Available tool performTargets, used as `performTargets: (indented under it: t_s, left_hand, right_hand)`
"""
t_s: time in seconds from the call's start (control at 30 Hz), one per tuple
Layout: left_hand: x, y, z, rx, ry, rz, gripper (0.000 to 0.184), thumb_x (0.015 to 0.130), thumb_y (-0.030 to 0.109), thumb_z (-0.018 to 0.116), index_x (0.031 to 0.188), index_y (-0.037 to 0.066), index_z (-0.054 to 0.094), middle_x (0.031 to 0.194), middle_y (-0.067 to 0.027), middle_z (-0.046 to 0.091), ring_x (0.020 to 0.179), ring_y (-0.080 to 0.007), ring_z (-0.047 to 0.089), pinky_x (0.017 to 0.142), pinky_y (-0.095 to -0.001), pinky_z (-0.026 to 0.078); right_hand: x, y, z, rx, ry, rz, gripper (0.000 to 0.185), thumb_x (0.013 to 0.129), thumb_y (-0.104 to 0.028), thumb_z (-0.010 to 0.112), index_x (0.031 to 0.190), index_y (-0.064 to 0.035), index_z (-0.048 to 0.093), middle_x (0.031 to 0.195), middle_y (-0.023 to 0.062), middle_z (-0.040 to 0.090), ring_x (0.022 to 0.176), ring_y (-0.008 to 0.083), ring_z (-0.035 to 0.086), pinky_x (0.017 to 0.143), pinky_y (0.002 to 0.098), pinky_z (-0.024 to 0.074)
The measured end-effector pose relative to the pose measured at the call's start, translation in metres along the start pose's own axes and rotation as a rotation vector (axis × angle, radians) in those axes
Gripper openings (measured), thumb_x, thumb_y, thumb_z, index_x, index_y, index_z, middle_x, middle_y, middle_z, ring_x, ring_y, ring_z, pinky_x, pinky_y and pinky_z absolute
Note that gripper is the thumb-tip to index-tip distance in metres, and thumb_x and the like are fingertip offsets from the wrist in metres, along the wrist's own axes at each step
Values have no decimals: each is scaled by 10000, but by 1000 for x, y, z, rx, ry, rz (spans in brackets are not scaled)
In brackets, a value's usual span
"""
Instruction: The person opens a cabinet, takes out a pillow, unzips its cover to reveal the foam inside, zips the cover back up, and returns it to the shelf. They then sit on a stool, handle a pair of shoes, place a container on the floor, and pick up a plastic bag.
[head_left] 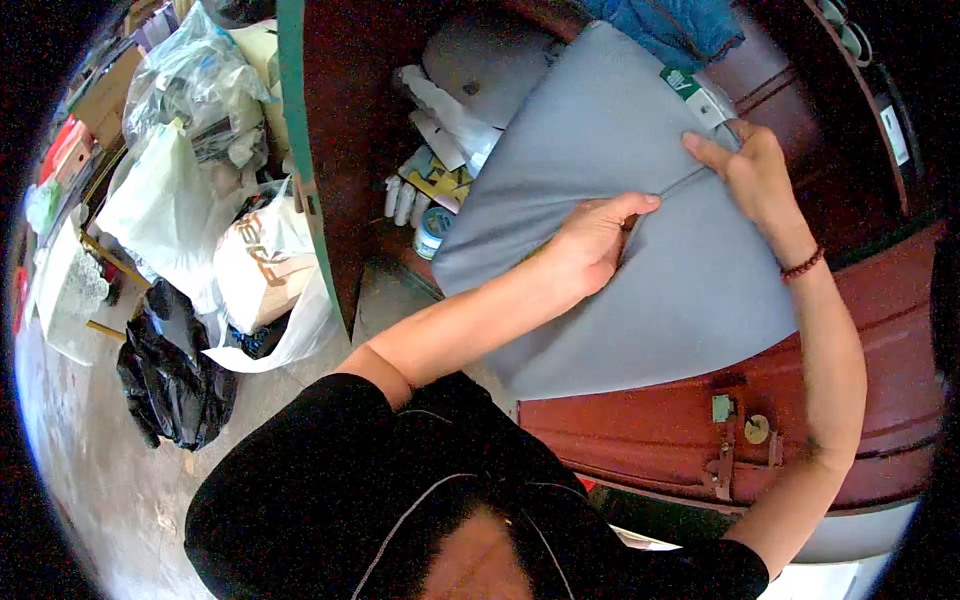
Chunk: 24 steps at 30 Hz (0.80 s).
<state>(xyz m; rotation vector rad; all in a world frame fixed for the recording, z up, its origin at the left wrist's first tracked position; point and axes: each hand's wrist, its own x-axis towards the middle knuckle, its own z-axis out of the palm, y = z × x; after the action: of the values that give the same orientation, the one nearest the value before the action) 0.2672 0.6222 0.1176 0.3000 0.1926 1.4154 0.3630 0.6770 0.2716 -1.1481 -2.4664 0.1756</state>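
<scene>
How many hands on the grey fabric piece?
2. The left hand is at a fold near the middle of the grey fabric piece; the right hand is at its upper right, by the green-and-white tag. Some fingers are hidden.

My view bends like a fisheye, fading to black at the rim. Pale light washes out the floor [290, 400] at far left and glares at lower right. The cabinet interior [350, 90] sits in dim shadow, speckled with grain; the grey fabric [700, 290] before me is evenly lit.
</scene>
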Motion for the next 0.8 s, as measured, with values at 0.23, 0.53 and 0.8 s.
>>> performTargets:
  t_s: [0.23,0.53,0.8]
  left_hand:
    - [6,-6,-26,46,77,-21,260,717,161,659,891,-8,564,861,-71,559,778,-168,518,722,-311,435]
    - [8,-7,-95,208,132,-49,196,707,146,668,850,31,600,816,-46,577,756,-150,518,701,-284,427]
    - [-25,23,-156,476,157,24,154,722,163,658,793,33,616,768,-30,585,719,-128,529,656,-258,416]
  right_hand:
    - [14,1,-29,-95,102,-131,367,720,-284,636,926,18,607,731,91,627,655,143,558,639,287,445]
    - [27,30,-109,-243,174,44,506,747,-365,625,1012,59,555,789,110,610,656,151,577,620,256,457]
    - [2,49,-162,-311,362,185,515,756,-413,588,1036,18,584,898,122,597,794,165,570,726,249,436]
